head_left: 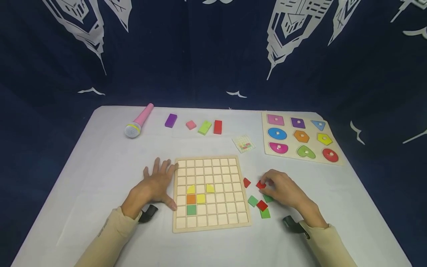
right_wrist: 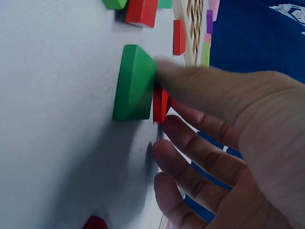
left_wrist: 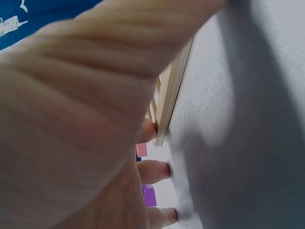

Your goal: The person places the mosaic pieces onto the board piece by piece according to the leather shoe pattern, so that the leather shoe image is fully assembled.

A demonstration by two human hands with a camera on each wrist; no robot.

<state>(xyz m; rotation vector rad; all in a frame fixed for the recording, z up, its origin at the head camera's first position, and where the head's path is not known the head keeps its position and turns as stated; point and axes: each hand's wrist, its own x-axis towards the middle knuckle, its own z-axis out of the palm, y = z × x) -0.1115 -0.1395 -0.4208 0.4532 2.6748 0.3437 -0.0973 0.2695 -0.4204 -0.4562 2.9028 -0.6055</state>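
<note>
Beige sleeves reach in at the bottom of the head view, closest to me, and between the hands the grid board lies flat on the white table. I see the left hand spread at its left edge, grasping nothing, thumb and forefinger against the frame, which I read as steadying it. Its cells hold three yellow pieces, an orange square and a green square. Off the right edge, the right hand pinches a red piece among loose red and green pieces, laid, I judge, where that hand reaches them easily. Past the far edge rests a printed card, seemingly set there to stay readable. My left wrist view agrees: one fingertip meets the board's side, while two others point toward the cloth, well spread, probably for support. On the right wrist view I find the thumb, blurred, opposite the fingers with the red piece between them, just behind a dark green piece; whether the red one is lifted, I cannot tell.
</note>
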